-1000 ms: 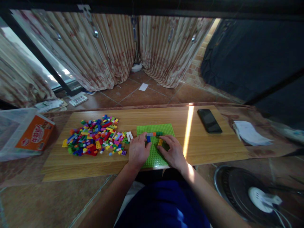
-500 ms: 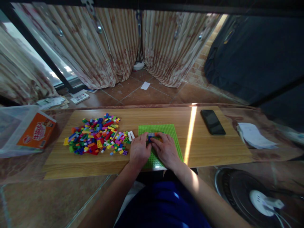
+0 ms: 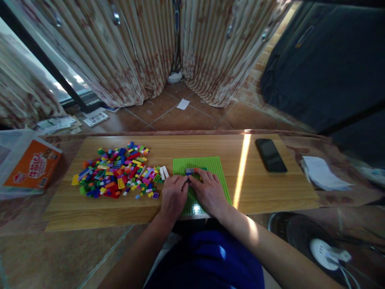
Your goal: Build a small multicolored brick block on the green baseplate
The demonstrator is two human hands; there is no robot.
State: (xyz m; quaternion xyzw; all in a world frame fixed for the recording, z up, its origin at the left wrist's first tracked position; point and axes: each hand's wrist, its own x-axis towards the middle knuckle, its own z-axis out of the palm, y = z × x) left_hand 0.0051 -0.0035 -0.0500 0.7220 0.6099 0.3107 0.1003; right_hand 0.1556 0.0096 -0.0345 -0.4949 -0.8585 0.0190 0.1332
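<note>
A green studded baseplate (image 3: 216,163) lies on the wooden board in front of me. Near its far side, a short row of toy bricks (image 3: 190,170) in grey, blue, orange and green is attached. My left hand (image 3: 174,197) is closed at the plate's left edge, thumb and index fingertips pinching at a small dark blue brick. From the other side my right hand (image 3: 208,192) reaches over the plate, its fingers curled and tips meeting the left ones at that same brick. The fingers mostly hide the brick.
A large heap of loose coloured bricks (image 3: 116,170) covers the board's left part, with white pieces (image 3: 164,172) at its right edge. A clear plastic box (image 3: 18,138) with an orange label stands far left. A black phone (image 3: 270,155) and papers (image 3: 325,172) lie right.
Both hands have drawn slightly toward me, uncovering more of the brick row. Their fingertips remain together. The camera view has shifted a little.
</note>
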